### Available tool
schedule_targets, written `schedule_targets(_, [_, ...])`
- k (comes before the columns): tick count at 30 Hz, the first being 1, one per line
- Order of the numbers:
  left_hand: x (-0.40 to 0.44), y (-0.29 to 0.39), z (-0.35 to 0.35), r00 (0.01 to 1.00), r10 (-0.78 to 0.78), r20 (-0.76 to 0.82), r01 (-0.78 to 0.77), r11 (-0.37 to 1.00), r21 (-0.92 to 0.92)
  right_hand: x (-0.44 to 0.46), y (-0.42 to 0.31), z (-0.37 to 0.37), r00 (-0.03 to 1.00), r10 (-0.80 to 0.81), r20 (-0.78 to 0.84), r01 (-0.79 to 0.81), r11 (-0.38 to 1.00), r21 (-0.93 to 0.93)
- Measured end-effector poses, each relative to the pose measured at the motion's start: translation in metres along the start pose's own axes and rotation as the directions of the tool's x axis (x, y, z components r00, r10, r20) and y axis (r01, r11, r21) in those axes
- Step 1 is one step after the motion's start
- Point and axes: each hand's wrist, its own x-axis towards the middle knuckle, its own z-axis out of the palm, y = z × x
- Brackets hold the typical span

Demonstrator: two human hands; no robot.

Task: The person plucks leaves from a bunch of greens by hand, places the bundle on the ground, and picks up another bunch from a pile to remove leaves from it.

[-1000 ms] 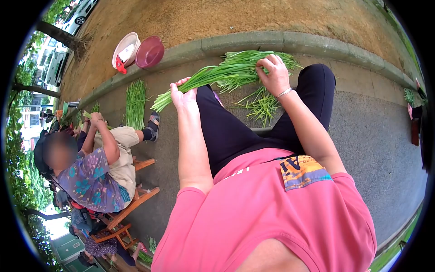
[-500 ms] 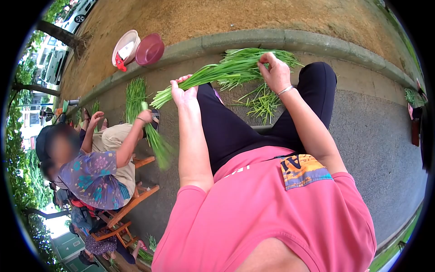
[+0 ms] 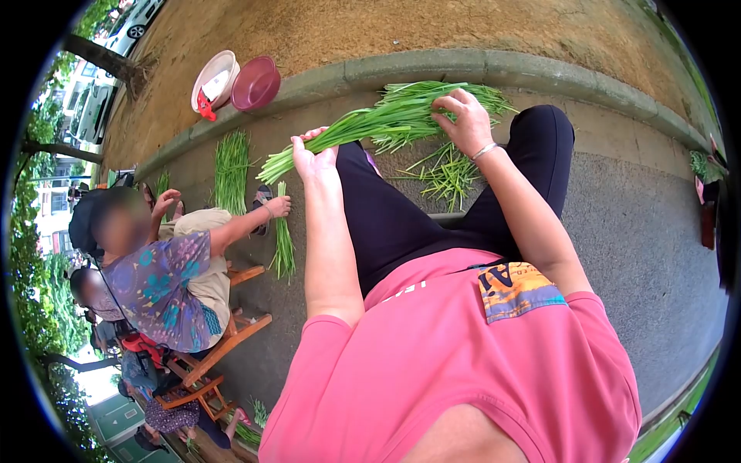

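My left hand (image 3: 314,158) is wrapped round the pale stem end of a long bunch of green stalks (image 3: 359,127), which stretches to the right above my knee. My right hand (image 3: 465,123) is over the leafy end, thumb and index finger curled towards each other; whether a stalk is between them is too small to tell. Under and beyond the bunch lies a pile of green stalks (image 3: 417,94) beside the kerb. Short loose stems (image 3: 450,179) are scattered on the ground between my knees.
At the left a seated person (image 3: 162,285) holds a small bunch (image 3: 283,243) by a wooden chair (image 3: 231,343). Another pile of stalks (image 3: 231,174) lies nearby. A pink basin (image 3: 214,79) and a dark red basin (image 3: 255,83) stand past the kerb (image 3: 370,73).
My right hand has shifted slightly along the leafy end, its fingers lowering towards it. My left hand stays put. The seated person has swung a small bunch out to the right.
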Motion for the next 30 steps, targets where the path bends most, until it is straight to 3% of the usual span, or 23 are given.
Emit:
schedule_targets(9, [0.001, -0.002, -0.002, 0.999, 0.052, 0.013, -0.053, 0.997, 0.053, 0.001, -0.008, -0.014, 0.990, -0.013, 0.138, 0.011, 1.000, 0.013])
schedule_targets(11, [0.001, -0.005, -0.002, 0.998, 0.067, 0.016, -0.068, 0.995, 0.078, 0.003, -0.009, -0.020, 0.907, 0.144, 0.395, -0.217, 0.965, 0.147])
schedule_targets(12, [0.000, -0.007, -0.002, 0.997, 0.076, 0.021, -0.077, 0.993, 0.085, 0.002, -0.005, -0.019, 0.907, 0.144, 0.396, -0.217, 0.965, 0.145])
schedule_targets(14, [0.000, -0.008, -0.003, 0.996, 0.087, 0.028, -0.089, 0.992, 0.091, -0.001, 0.003, -0.013, 0.822, 0.162, 0.547, -0.407, 0.838, 0.363])
schedule_targets(18, [-0.004, -0.005, -0.005, 0.997, 0.064, 0.046, -0.068, 0.994, 0.083, -0.009, 0.004, -0.005, 0.821, 0.122, 0.557, -0.408, 0.808, 0.424])
schedule_targets(23, [-0.010, -0.004, -0.005, 0.996, 0.063, 0.070, -0.070, 0.993, 0.095, -0.009, -0.015, -0.010, 0.851, 0.102, 0.515, -0.313, 0.886, 0.342])
schedule_targets(26, [-0.016, -0.004, -0.002, 0.996, 0.066, 0.063, -0.072, 0.993, 0.090, -0.012, -0.018, -0.006, 0.870, 0.064, 0.488, -0.280, 0.880, 0.384])
schedule_targets(30, [-0.021, -0.004, 0.002, 0.998, 0.063, 0.012, -0.064, 0.993, 0.099, -0.013, -0.026, -0.010, 0.840, 0.107, 0.531, -0.311, 0.898, 0.311])
